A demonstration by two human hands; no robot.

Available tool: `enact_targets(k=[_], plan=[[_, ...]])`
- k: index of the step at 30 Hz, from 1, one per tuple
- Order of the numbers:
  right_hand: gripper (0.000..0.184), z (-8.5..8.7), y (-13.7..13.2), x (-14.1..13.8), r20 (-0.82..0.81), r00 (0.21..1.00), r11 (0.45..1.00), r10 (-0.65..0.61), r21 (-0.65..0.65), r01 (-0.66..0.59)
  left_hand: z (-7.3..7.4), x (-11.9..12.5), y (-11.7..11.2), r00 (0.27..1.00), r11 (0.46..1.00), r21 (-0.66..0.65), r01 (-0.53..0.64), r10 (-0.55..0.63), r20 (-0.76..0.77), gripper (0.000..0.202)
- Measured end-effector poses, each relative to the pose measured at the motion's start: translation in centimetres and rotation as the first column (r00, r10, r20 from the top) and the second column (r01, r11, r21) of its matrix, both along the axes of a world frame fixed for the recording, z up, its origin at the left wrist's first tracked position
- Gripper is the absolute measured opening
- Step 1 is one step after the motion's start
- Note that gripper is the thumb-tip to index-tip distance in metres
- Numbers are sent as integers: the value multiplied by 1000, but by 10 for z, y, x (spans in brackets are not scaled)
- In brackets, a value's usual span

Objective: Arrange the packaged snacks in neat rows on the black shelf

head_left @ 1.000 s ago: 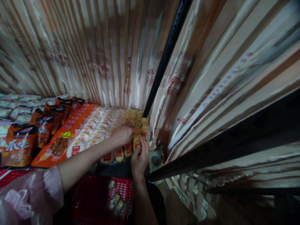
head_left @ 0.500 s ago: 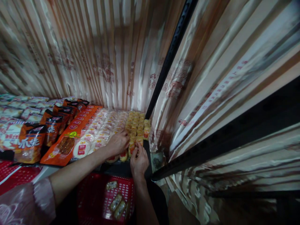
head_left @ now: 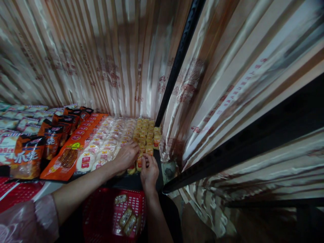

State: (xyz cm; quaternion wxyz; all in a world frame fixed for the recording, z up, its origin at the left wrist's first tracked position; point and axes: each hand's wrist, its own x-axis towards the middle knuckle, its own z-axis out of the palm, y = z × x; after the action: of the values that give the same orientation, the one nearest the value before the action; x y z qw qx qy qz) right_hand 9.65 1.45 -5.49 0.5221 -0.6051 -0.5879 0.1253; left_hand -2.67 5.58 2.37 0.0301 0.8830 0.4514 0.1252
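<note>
Rows of small yellow-wrapped snack packets (head_left: 143, 130) stand at the right end of a dark shelf (head_left: 121, 182). My left hand (head_left: 128, 155) reaches in from the left, its fingers curled down at the front packets; whatever lies under the fingertips is hidden. Beside it, my right hand (head_left: 150, 171) is closed in a pinch at the front of these rows, thumb and forefinger together. What it pinches, if anything, is too small to make out. Clear-wrapped round white crackers (head_left: 102, 158) lie just left of my left hand.
Below the shelf, a red plastic basket (head_left: 101, 216) holds several wrapped packets (head_left: 128, 221). An orange snack bag (head_left: 60, 167) and black-and-orange bags (head_left: 29, 157) fill the shelf's left. A black upright post (head_left: 174, 74) and printed curtains (head_left: 121, 50) border the shelf.
The whole view has shifted slightly. My right hand's fingers have drawn together and sit a little lower against the packets. My left hand stays in nearly the same place.
</note>
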Motion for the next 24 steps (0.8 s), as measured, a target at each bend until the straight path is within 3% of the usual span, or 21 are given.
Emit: enact_targets(k=[7, 10, 14, 20, 24], plan=[[27, 10, -2, 2, 33, 996, 993, -78, 91, 74, 9, -2, -1, 990, 995, -95, -40, 52, 131, 9], [25, 13, -2, 2, 12, 994, 984, -106, 148, 103, 15, -3, 0, 982, 985, -167, -52, 80, 169, 18], [22, 14, -3, 1, -35, 992, 975, -117, 188, 122, 19, -2, 0, 989, 973, -230, 2, 33, 147, 25], [25, 14, -3, 2, -105, 983, 971, -149, 173, 166, 24, -1, 9, 965, 951, -307, -28, 106, 241, 18], [37, 4, 2, 2, -30, 983, 977, -183, 105, 185, 25, -3, 26, 886, 956, -284, -79, 198, 420, 22]])
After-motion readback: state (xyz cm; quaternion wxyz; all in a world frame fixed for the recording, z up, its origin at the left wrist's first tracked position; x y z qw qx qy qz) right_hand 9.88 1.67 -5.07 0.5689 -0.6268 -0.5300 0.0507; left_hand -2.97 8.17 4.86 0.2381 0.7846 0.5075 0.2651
